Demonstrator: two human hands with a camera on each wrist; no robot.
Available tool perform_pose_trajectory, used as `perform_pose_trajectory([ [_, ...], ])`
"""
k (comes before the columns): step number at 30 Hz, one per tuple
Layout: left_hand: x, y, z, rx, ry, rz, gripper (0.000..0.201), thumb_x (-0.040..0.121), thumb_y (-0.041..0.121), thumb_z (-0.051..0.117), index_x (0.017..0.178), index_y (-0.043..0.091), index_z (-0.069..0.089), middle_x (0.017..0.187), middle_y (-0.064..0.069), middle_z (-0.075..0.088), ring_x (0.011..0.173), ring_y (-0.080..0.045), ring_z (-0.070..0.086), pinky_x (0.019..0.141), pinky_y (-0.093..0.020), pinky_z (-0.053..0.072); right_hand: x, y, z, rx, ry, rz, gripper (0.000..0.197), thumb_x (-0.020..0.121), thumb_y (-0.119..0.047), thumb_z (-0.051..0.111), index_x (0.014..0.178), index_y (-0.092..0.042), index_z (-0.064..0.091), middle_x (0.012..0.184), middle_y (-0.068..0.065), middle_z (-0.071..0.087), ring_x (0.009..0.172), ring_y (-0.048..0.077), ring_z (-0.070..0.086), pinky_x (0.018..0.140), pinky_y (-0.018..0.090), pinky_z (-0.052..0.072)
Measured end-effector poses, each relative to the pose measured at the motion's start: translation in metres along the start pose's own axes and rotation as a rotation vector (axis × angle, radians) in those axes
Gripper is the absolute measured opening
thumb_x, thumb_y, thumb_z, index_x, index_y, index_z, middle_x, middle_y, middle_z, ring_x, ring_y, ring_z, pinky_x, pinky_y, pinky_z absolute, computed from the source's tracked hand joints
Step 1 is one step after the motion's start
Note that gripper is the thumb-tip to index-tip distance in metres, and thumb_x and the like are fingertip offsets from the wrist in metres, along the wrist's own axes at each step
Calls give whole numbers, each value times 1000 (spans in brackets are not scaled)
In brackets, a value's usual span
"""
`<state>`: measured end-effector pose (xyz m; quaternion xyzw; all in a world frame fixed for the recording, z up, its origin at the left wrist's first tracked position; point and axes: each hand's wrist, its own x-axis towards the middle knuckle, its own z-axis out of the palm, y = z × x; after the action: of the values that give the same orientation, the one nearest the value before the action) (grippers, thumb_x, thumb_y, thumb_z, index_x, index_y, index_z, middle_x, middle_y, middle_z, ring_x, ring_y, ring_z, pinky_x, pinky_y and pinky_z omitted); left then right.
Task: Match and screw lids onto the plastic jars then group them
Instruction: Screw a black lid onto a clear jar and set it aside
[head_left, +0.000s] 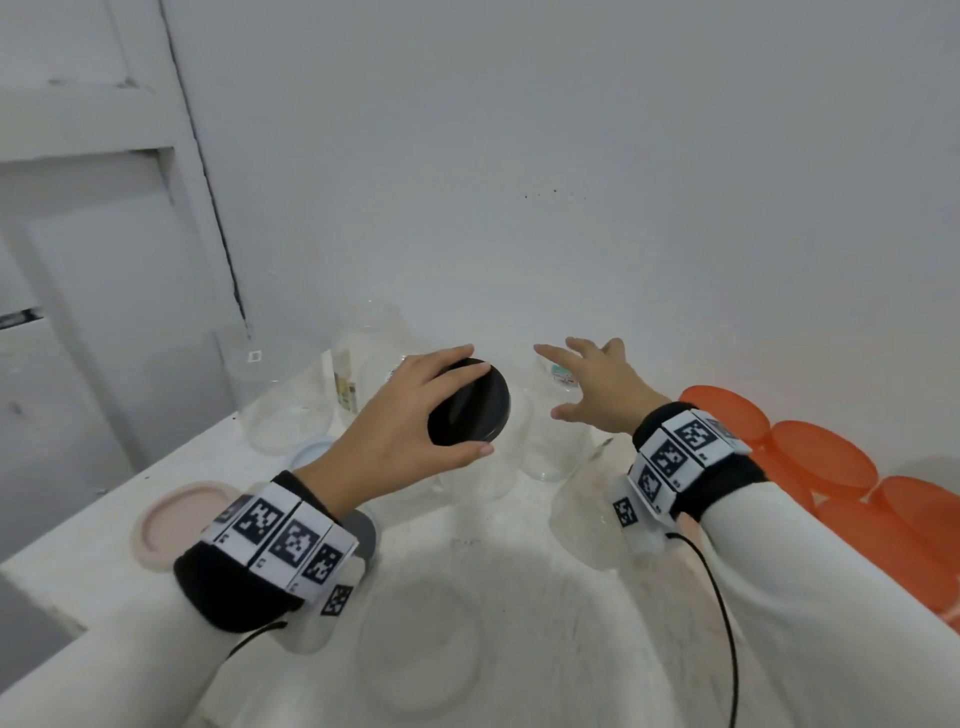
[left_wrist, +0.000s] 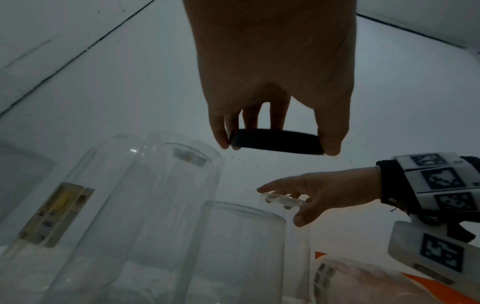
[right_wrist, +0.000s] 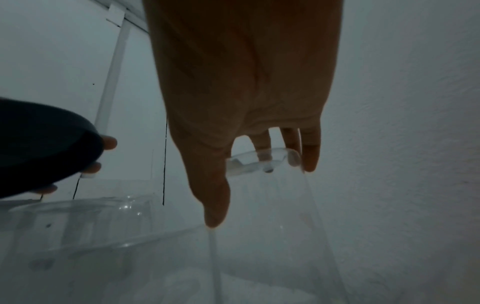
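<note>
The left hand (head_left: 410, 415) held a black lid (head_left: 470, 402) by its rim, fingers curled round the far side and the thumb on the near side, above the clear jars (head_left: 291, 395) standing toward the back of the counter (head_left: 519, 597). The lid hung in the air, tilted, touching no jar. The right hand (head_left: 597, 389) was spread, fingers straight, over the mouth of a clear jar (head_left: 556, 447) just right of the lid; in the right wrist view its fingertips (right_wrist: 310, 162) lay at the jar's rim, and whether they pressed it I cannot tell. A pink lid (head_left: 176, 525) lay flat near the counter's left edge, with a pale blue lid (head_left: 311, 454) behind it. Orange lids (head_left: 821, 457) sat in a cluster along the right edge.
</note>
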<state>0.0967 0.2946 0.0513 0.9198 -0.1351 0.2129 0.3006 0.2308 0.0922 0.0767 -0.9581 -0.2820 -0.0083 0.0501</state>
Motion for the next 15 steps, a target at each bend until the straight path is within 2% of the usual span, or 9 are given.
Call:
perform_pose_trajectory([
  [3, 1, 0, 3, -16, 4, 9, 79, 66, 64, 53, 137, 31, 43, 146, 15, 33, 131, -3, 26, 104, -22, 24, -7, 0, -5, 33, 12, -6, 85, 77, -32, 74, 145, -38, 23, 141, 7, 27, 125, 29, 21, 97, 39, 38],
  [7, 5, 2, 5, -40, 16, 30, 78, 66, 63, 55, 136, 32, 43, 144, 16, 34, 130, -4, 27, 103, -21, 24, -23, -1, -13, -42, 40, -40, 94, 68, -31, 81, 143, -40, 25, 134, 6, 24, 118, 27, 23, 91, 36, 43],
  [9, 8, 4, 7, -57, 31, 45, 77, 66, 63, 56, 136, 31, 44, 144, 16, 35, 130, -3, 28, 102, -18, 23, -33, -1, -17, -63, 105, -37, 91, 66, -31, 83, 141, -38, 30, 134, 7, 23, 116, 27, 24, 90, 37, 45],
  [11, 12, 7, 8, -74, 43, 68, 76, 67, 62, 58, 135, 32, 44, 143, 17, 35, 129, -2, 28, 101, -11, 21, -44, 2, -22, -59, 177, -17, 87, 64, -29, 83, 136, -34, 35, 133, 7, 24, 115, 27, 26, 88, 38, 47],
  [15, 20, 15, 11, -117, 48, 101, 74, 67, 58, 63, 134, 32, 46, 142, 16, 37, 128, -2, 30, 97, 1, 19, -68, 14, -27, -47, 314, 49, 76, 64, -12, 76, 129, -23, 36, 133, 9, 24, 110, 28, 29, 75, 37, 51],
])
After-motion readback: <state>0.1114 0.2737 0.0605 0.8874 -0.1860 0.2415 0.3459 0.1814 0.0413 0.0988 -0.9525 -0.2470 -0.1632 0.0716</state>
